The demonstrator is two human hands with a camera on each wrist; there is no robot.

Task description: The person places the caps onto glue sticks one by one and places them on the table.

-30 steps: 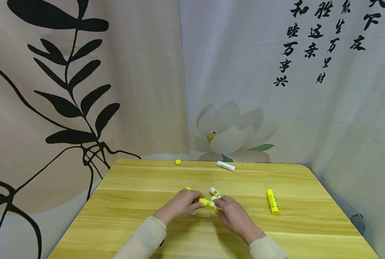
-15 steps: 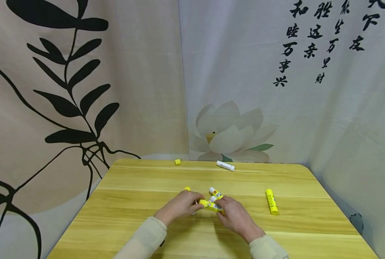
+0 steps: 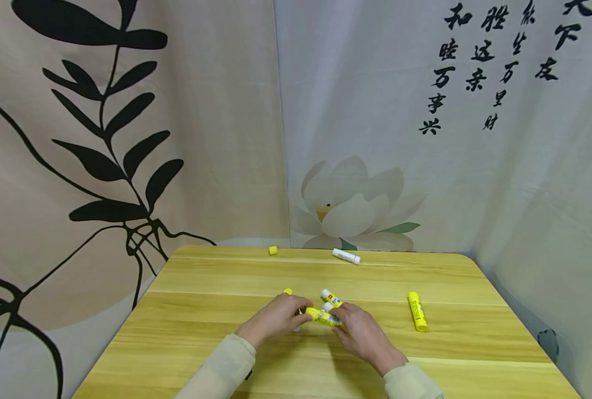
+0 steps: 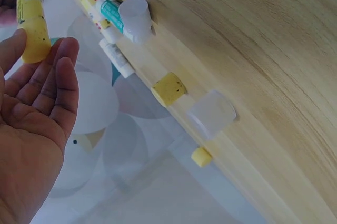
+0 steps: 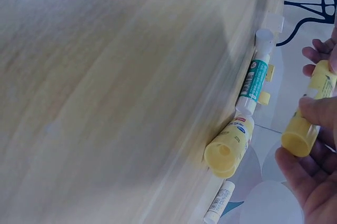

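Observation:
Both hands hold a yellow glue stick [image 3: 324, 316] above the table, one at each end. My left hand [image 3: 279, 316] pinches its left end between thumb and fingers; in the left wrist view that end looks like a rounded yellow cap [image 4: 36, 45]. With thumb and fingers, my right hand [image 3: 361, 334] grips the other end, whose open hollow rim [image 5: 296, 144] shows in the right wrist view. Just behind the hands lie a yellow glue stick [image 3: 332, 298] and a glue stick with a teal label [image 5: 254, 84], the latter mostly hidden in the head view.
A yellow glue stick [image 3: 417, 311] lies at the right. Toward the back edge are a white glue stick [image 3: 346, 256] and a small yellow cap [image 3: 273, 250]. Another yellow cap [image 4: 169, 89] and translucent caps, one a frosted cap [image 4: 212, 114], sit on the wooden table [image 3: 201, 310].

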